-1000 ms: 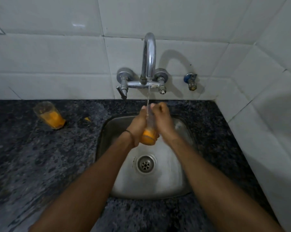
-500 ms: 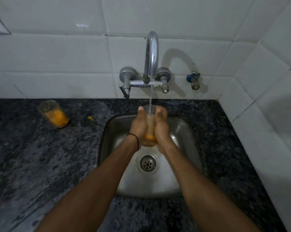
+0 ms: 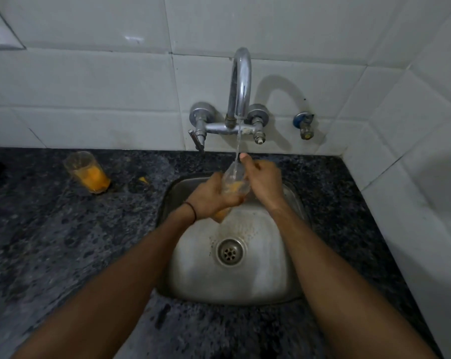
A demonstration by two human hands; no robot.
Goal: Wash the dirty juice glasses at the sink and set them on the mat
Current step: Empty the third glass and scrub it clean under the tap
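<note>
Now juice glass (image 3: 236,181) sits tilted rather than upright, over sink (image 3: 193,268) under tap (image 3: 241,81) stream. Left hand (image 3: 211,196) fingers (image 3: 230,201) curl round its base, right hand (image 3: 264,181) grips near the rim. Pulp looks thinner, so rinse is underway. Second dirty glass (image 3: 88,172) waits on worktop (image 3: 63,242).

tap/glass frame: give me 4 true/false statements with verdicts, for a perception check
1. Water from the tap falls onto the glass held over the sink. True.
2. One hand alone holds the glass. False: the left hand and the right hand both grip it.
3. A second glass with orange dregs stands on the counter, left of the sink. True.
4. The second glass lies on its side. False: it stands upright on its base.
</note>
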